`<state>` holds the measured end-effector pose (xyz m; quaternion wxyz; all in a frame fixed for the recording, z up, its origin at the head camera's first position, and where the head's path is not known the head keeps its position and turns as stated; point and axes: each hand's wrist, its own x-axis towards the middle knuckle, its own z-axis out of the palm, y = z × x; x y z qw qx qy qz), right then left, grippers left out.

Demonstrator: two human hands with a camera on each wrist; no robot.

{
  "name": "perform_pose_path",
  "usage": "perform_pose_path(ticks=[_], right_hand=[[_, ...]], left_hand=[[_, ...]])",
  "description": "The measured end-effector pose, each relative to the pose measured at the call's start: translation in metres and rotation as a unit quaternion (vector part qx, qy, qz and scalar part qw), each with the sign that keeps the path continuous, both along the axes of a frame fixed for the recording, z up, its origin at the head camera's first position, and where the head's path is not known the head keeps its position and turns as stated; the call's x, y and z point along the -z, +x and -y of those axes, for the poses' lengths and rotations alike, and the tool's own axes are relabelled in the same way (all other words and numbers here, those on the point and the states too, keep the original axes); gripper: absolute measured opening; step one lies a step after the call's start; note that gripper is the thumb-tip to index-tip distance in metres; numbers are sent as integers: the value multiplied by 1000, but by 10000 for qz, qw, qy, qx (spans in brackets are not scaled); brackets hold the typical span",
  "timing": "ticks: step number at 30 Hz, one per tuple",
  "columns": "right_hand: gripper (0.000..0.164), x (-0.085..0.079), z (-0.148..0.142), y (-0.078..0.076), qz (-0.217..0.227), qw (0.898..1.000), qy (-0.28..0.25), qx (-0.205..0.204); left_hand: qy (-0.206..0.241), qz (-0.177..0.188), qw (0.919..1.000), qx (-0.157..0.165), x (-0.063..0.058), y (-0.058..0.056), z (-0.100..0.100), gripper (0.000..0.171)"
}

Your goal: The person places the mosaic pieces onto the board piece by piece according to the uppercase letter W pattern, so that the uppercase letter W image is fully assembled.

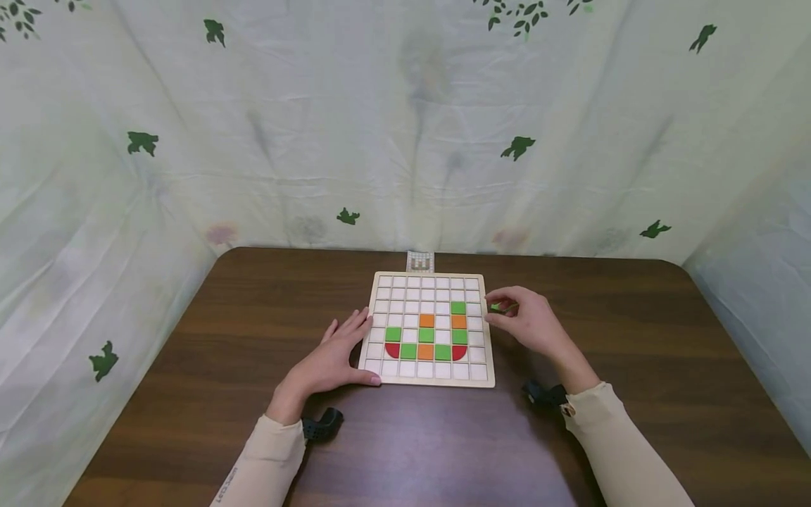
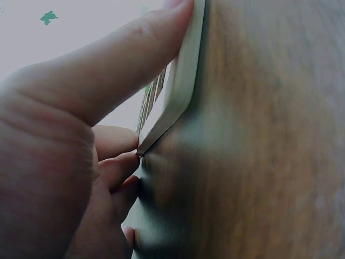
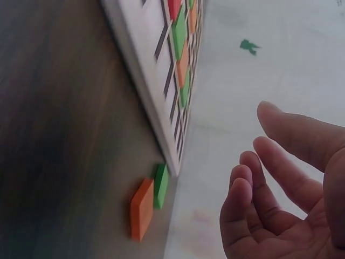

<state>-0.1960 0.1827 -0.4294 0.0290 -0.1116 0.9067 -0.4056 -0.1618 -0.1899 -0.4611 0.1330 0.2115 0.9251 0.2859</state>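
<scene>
A square grid board [image 1: 431,384] with a pale wooden rim lies on the table, bearing green, orange and red tiles among white cells. My left hand [image 1: 329,359] rests at its left side, fingers spread along the edge and thumb on the near left corner. In the left wrist view that thumb [image 2: 124,59] lies on the rim. By the board's right edge hovers my right hand [image 1: 529,320], thumb and fingertips apart with nothing between them. An orange tile [image 3: 142,209] and a green tile [image 3: 160,186] lie on the table near the board in the right wrist view.
The dark wooden table [image 1: 266,296] stretches out on both sides of the board. Behind the board, a small pale gridded piece [image 1: 420,262] sits at the table's back edge. A light curtain [image 1: 380,141] with green leaf shapes hangs behind.
</scene>
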Motion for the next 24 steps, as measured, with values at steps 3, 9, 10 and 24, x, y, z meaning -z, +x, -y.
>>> perform_pose_path(ticks=[3, 9, 10, 24], right_hand=[[37, 0, -8, 0, 103, 9999, 0, 51], [37, 4, -23, -2, 279, 9995, -110, 134], [38, 5, -25, -3, 324, 9993, -127, 145], [45, 17, -40, -10, 663, 9971, 155, 345]], left_hand=[[-28, 15, 10000, -12, 0, 0, 0, 115], [-40, 17, 10000, -19, 1, -1, -1, 116], [-46, 19, 10000, -24, 1, 0, -1, 116], [-49, 23, 10000, -56, 1, 1, 0, 115]])
